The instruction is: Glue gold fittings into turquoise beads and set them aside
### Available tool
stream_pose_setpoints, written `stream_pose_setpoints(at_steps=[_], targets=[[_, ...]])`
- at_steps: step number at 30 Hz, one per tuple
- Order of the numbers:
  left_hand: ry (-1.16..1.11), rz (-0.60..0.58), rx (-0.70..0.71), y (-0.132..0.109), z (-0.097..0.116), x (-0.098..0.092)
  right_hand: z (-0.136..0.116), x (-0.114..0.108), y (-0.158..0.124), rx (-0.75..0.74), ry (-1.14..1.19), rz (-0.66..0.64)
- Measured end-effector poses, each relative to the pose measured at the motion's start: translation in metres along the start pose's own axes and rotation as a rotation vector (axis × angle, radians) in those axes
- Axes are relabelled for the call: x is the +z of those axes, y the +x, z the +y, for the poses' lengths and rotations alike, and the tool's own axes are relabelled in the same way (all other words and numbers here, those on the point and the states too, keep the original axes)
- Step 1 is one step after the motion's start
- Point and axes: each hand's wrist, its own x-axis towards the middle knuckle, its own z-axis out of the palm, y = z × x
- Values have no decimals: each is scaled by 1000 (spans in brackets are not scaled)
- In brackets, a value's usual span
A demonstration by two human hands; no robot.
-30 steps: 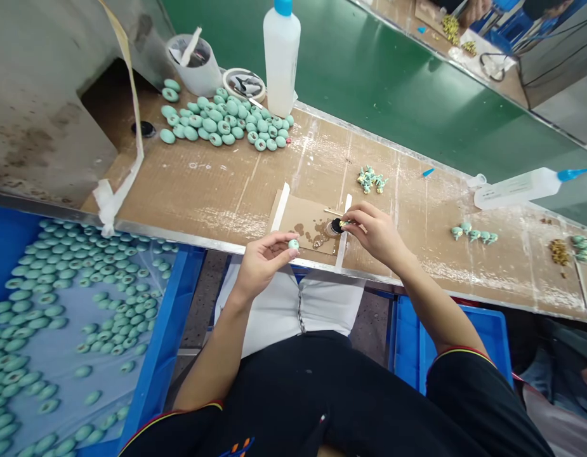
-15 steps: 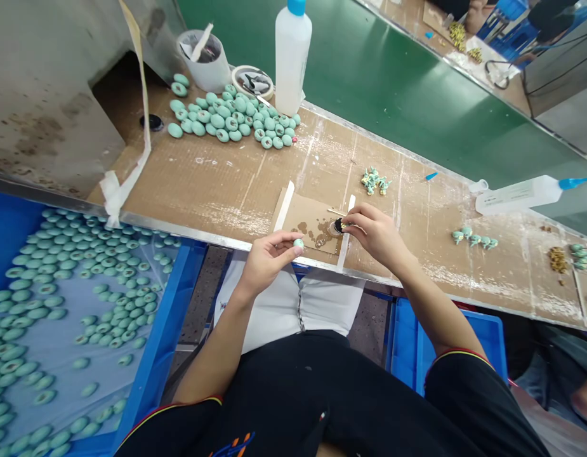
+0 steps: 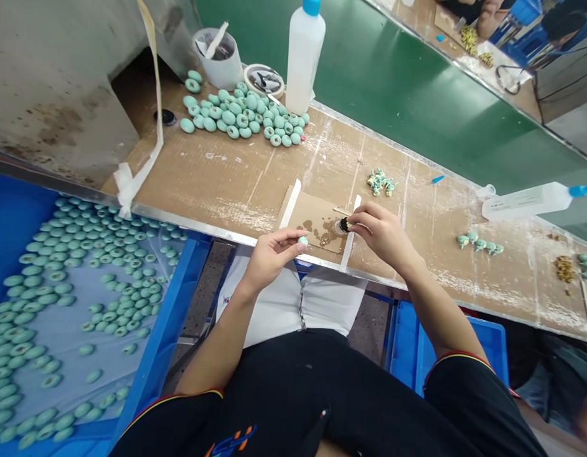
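Between the thumb and fingers of my left hand [image 3: 273, 259] is a small mint-green egg [image 3: 303, 242], held over the table's front edge. The fingers of my right hand [image 3: 381, 233] are pinched together at a small black-topped container [image 3: 343, 225]; a bit of yellow shows at the fingertips, too small to make out. That container rests on a wet-stained cardboard piece [image 3: 316, 206] between two white strips. A thin stick [image 3: 341, 211] lies just behind it. Small green and yellow figures [image 3: 381, 182] are heaped farther back.
Many green eggs [image 3: 240, 114] are piled at the back left, near a white bottle [image 3: 305, 57] and a tape-wrapped cup [image 3: 220, 60]. A blue bin [image 3: 179, 298] of eggs stands at left. Another bottle [image 3: 528, 202] lies at right. Another person's arm [image 3: 490, 16] shows at the top.
The camera view has shifted slightly, so the table's contents appear a little farther right. My hands keep nearly the same grip and place over the cardboard.
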Motion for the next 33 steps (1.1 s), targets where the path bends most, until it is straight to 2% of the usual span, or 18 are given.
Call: stream_pose_setpoints(at_steps=[8, 12, 16, 22, 29, 33], targets=[[-38, -25, -18, -2, -3, 4, -9, -8, 3, 45, 47, 154], [-102, -53, -16, -4, -5, 12, -35, -3, -8, 97, 182, 289], [-151, -79, 7, -5, -5, 22, -69, 19, -25, 150, 414, 378], [-159, -120, 36, -8, -1, 30, -87, 51, -35, 308, 681, 404], [-156, -133, 37, -12, 1, 32, -86, 51, -36, 310, 675, 392], [-89, -160, 117, -13, 5, 28, -84, 51, -38, 289, 701, 369]])
